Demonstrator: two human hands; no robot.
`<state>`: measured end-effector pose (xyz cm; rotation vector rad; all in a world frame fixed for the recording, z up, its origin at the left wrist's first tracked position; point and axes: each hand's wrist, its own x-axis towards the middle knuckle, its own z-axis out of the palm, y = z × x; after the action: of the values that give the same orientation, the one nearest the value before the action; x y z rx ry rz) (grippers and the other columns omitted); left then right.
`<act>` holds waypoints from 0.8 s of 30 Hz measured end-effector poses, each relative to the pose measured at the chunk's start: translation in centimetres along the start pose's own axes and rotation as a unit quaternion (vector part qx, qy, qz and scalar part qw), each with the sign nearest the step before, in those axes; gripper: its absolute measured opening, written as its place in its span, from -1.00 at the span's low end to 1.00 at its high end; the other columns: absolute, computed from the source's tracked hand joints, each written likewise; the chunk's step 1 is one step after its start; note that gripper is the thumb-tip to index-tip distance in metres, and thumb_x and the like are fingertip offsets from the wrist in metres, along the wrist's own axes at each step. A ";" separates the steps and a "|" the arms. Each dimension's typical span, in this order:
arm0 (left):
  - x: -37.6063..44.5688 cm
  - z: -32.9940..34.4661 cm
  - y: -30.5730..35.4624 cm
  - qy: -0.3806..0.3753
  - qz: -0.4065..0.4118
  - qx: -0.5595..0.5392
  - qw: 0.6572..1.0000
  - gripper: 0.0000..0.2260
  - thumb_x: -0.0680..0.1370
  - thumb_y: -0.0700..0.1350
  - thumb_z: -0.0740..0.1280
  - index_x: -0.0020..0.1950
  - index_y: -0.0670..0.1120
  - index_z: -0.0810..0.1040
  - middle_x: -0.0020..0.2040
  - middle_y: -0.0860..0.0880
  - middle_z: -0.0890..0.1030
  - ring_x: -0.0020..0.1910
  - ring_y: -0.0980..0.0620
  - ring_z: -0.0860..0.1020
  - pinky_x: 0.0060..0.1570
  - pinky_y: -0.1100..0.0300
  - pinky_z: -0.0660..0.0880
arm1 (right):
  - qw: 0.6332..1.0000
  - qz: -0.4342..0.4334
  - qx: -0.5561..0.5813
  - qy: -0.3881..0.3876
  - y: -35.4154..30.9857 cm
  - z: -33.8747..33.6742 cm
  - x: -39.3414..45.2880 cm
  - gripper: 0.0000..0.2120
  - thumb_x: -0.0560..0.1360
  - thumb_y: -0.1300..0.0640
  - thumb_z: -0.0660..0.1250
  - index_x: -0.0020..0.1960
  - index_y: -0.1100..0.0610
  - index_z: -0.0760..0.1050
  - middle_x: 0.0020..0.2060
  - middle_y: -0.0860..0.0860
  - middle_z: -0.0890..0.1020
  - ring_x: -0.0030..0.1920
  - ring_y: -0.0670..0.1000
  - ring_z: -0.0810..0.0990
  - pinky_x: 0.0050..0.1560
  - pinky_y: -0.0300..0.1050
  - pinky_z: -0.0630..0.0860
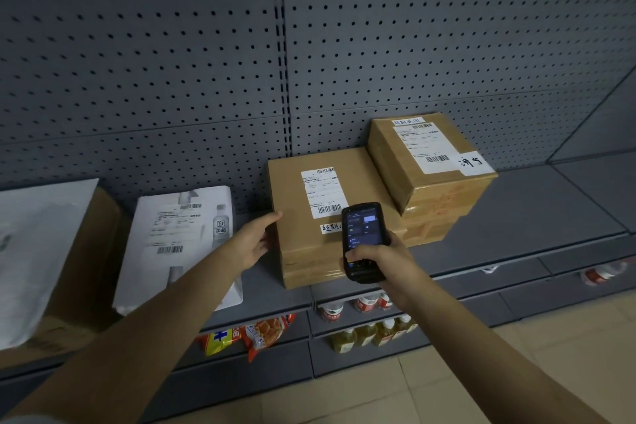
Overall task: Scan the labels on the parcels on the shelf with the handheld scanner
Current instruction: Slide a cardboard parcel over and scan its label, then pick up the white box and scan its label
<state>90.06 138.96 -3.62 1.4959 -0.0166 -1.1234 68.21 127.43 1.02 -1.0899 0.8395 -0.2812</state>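
Note:
A flat brown cardboard parcel (303, 217) lies on the grey shelf (516, 213), with a white barcode label (323, 191) on top. My right hand (382, 260) holds a black handheld scanner (363, 239) over the parcel's near right part, its lit screen facing me. Fingers apart, my left hand (253, 239) rests against the parcel's left side. A second brown parcel (444, 179) with its own label (425, 144) sits stacked at the right. A white parcel (182, 244) with a label lies to the left.
A brown box under a white bag (38, 251) stands at the far left. A grey pegboard wall (309, 45) backs the shelf. Lower shelves hold bottles (371, 330) and snack bags (254, 334). Tan floor tiles (516, 372) lie at lower right.

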 end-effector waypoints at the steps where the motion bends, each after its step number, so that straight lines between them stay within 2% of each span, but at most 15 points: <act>1: -0.1 -0.5 0.0 0.011 0.012 0.009 1.000 -0.48 0.58 -0.01 0.35 0.49 -0.14 0.33 0.46 -0.17 0.37 0.46 -0.11 0.33 0.49 0.07 0.22 | 1.000 -0.003 -0.005 -0.006 0.0 0.5 0.0 -0.29 0.15 0.31 0.50 0.28 0.15 0.42 0.09 0.21 0.64 0.09 0.24 0.63 -0.06 0.07 0.61; 2: -0.5 -1.1 0.1 0.024 0.028 0.017 0.999 -0.45 0.59 -0.02 0.34 0.52 -0.16 0.28 0.47 -0.19 0.34 0.48 -0.13 0.30 0.49 0.09 0.20 | 1.000 -0.007 -0.013 -0.015 0.0 1.1 0.1 -0.27 0.13 0.30 0.51 0.28 0.14 0.42 0.10 0.20 0.64 0.09 0.24 0.63 -0.02 0.10 0.61; 4: -1.1 -2.4 0.2 0.053 0.062 0.040 0.996 -0.51 0.60 -0.08 0.32 0.48 -0.19 0.32 0.37 -0.20 0.42 0.41 -0.12 0.37 0.38 0.15 0.28 | 0.998 -0.021 -0.037 -0.040 -0.2 2.6 0.1 -0.25 0.10 0.27 0.52 0.28 0.13 0.42 0.10 0.19 0.64 0.09 0.22 0.63 0.07 0.15 0.60; 6: -1.9 -4.3 0.3 0.090 0.109 0.081 0.987 -0.68 0.54 -0.10 0.38 0.26 -0.15 0.49 0.10 -0.14 0.51 0.13 -0.09 0.47 0.12 0.19 0.36 | 0.995 -0.029 -0.065 -0.075 -0.2 4.3 0.2 -0.26 0.10 0.26 0.53 0.27 0.12 0.43 0.10 0.18 0.64 0.10 0.19 0.63 0.11 0.13 0.58; 7: -2.3 -5.4 0.2 0.114 0.128 0.113 0.979 -0.73 0.50 -0.10 0.41 0.16 -0.14 0.51 0.01 -0.11 0.49 0.02 -0.06 0.47 0.01 0.19 0.37 | 0.993 -0.027 -0.068 -0.090 -0.2 5.3 0.3 -0.28 0.11 0.28 0.52 0.25 0.13 0.44 0.10 0.19 0.65 0.08 0.18 0.63 0.09 0.10 0.58; 8: -2.6 -6.7 0.0 0.144 0.140 0.162 0.966 -0.71 0.50 -0.14 0.42 0.19 -0.15 0.51 0.04 -0.11 0.49 0.02 -0.07 0.47 -0.03 0.19 0.39 | 0.992 -0.022 -0.065 -0.108 -0.1 6.3 0.3 -0.31 0.13 0.31 0.51 0.24 0.15 0.45 0.06 0.20 0.66 0.04 0.19 0.65 0.06 0.09 0.59; 10: -3.4 -9.5 -0.5 0.197 0.149 0.296 0.923 -0.55 0.51 -0.19 0.43 0.37 -0.14 0.42 0.25 -0.16 0.46 0.21 -0.14 0.47 0.15 0.08 0.46 | 0.988 -0.009 -0.055 -0.146 0.4 8.6 0.6 -0.39 0.19 0.40 0.46 0.23 0.22 0.45 -0.06 0.25 0.68 -0.07 0.23 0.67 -0.01 0.09 0.61; 11: -3.8 -10.8 -0.8 0.218 0.150 0.362 0.894 -0.48 0.51 -0.17 0.43 0.44 -0.13 0.37 0.34 -0.18 0.41 0.31 -0.17 0.43 0.28 0.03 0.41 | 0.986 0.001 -0.051 -0.158 0.8 9.8 0.7 -0.42 0.23 0.44 0.44 0.24 0.25 0.44 -0.09 0.27 0.67 -0.09 0.26 0.66 -0.04 0.09 0.62; 13: -4.7 -13.4 -1.6 0.244 0.133 0.424 0.862 -0.40 0.51 -0.10 0.42 0.51 -0.10 0.28 0.45 -0.18 0.32 0.41 -0.18 0.33 0.40 0.00 0.29 | 0.985 0.026 -0.040 -0.168 1.9 12.1 1.0 -0.46 0.29 0.47 0.41 0.25 0.28 0.44 -0.06 0.30 0.66 -0.08 0.29 0.65 -0.17 0.02 0.65; 15: -5.5 -15.9 -2.2 0.256 0.114 0.449 0.848 -0.35 0.52 -0.06 0.41 0.54 -0.11 0.21 0.49 -0.18 0.27 0.46 -0.18 0.26 0.42 0.02 0.23 | 0.985 0.054 -0.043 -0.159 3.4 14.3 1.6 -0.42 0.25 0.40 0.46 0.26 0.27 0.46 0.04 0.32 0.66 0.00 0.31 0.65 -0.24 -0.04 0.64; 18: -5.7 -18.9 -2.9 0.262 0.082 0.435 0.857 -0.30 0.53 -0.04 0.40 0.57 -0.14 0.13 0.50 -0.21 0.22 0.48 -0.21 0.23 0.44 -0.01 0.22 | 0.986 0.087 -0.029 -0.139 5.8 17.3 2.5 -0.36 0.20 0.38 0.49 0.27 0.22 0.47 0.08 0.32 0.65 0.10 0.34 0.62 0.09 0.20 0.59; 21: -5.0 -21.6 -3.8 0.262 0.081 0.373 0.886 -0.28 0.52 -0.05 0.41 0.57 -0.14 0.13 0.49 -0.19 0.21 0.46 -0.20 0.26 0.44 -0.06 0.28 | 0.988 0.092 -0.042 -0.115 7.9 19.4 3.4 -0.44 0.23 0.45 0.47 0.20 0.20 0.49 0.01 0.28 0.66 0.03 0.30 0.64 0.08 0.19 0.57; 24: -3.6 -23.8 -5.0 0.241 0.064 0.253 0.935 -0.29 0.51 -0.03 0.40 0.56 -0.15 0.16 0.44 -0.14 0.37 0.39 -0.18 0.42 0.32 -0.10 0.45 | 0.989 0.098 -0.039 -0.099 9.3 20.7 4.1 -0.54 0.31 0.50 0.41 0.09 0.11 0.49 0.02 0.27 0.65 0.03 0.29 0.63 0.08 0.16 0.56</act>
<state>100.35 160.57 -9.42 2.1695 -0.0680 -0.6421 84.02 143.10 -4.75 -1.0781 0.7778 0.0251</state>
